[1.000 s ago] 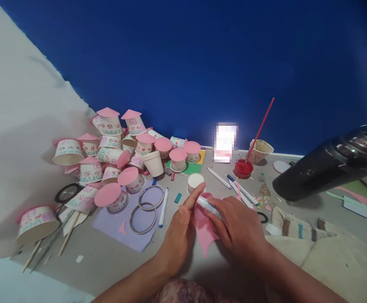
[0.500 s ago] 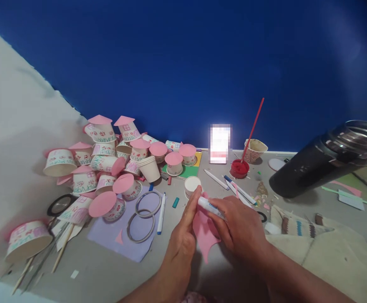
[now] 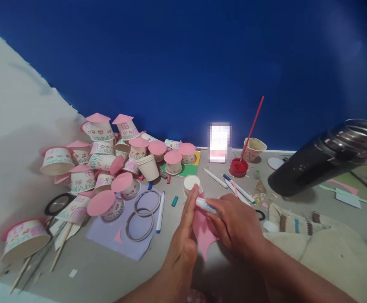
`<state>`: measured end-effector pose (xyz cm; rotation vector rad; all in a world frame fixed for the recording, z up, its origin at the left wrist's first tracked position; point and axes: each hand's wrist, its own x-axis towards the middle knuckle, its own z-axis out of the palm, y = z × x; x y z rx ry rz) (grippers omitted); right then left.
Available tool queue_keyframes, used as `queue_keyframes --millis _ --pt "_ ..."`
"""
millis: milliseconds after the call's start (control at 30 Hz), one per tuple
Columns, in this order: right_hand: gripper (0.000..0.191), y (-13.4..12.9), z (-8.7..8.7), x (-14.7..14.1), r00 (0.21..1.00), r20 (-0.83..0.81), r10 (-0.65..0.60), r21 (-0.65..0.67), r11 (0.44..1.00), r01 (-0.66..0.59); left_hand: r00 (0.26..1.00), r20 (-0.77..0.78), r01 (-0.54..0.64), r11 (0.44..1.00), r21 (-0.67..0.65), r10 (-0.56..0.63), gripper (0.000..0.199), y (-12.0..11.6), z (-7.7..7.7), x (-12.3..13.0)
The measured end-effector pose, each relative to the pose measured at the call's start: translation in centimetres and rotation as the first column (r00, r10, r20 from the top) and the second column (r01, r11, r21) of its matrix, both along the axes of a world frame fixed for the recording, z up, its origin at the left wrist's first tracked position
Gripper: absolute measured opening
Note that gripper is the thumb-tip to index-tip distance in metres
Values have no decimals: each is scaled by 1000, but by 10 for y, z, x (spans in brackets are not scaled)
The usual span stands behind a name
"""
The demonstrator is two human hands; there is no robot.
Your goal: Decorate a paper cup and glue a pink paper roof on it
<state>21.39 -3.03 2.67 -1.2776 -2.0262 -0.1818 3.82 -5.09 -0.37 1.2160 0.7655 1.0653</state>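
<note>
My right hand (image 3: 238,221) is closed around a white tube with blue print, which looks like a glue stick (image 3: 206,205). Its end points at my left hand (image 3: 185,235), whose fingers are straight and pressed together along a piece of pink paper (image 3: 204,240). The paper hangs between both hands, one pointed corner downward. My left thumb and part of the paper's upper edge are hidden. Just beyond the fingertips stands a white paper cup (image 3: 191,182), partly covered by the left hand.
Decorated paper cups with pink cone tops (image 3: 98,120) pile up at left. Tape rings (image 3: 140,226) lie on purple paper (image 3: 107,237). Markers (image 3: 238,191), a red pot (image 3: 238,167) with a stick, a glowing phone (image 3: 219,142), a dark flask (image 3: 315,158) and a cloth pouch (image 3: 334,252) are also there.
The view has shifted slightly. Both hands keep nearly the same pose, with the tube still against the pink paper beside my left fingers.
</note>
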Motion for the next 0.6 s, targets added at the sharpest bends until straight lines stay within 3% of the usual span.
queue_keyframes --millis 133,300,400,600 --pt "57 0 0 0 999 -48 -14 -27 1000 12 1000 22 -2 998 66 0 101 5 -10 -2" --pt "39 -1 -9 3 996 28 81 82 993 -83 996 -85 -40 995 -88 33 74 4 8 -15" --pt "30 -1 -14 4 992 65 110 109 987 -117 991 -132 -19 996 -92 7 68 0 13 -16" --pt "41 0 -13 1 1000 11 20 61 998 -20 992 -123 23 999 41 -17 97 -4 11 -6"
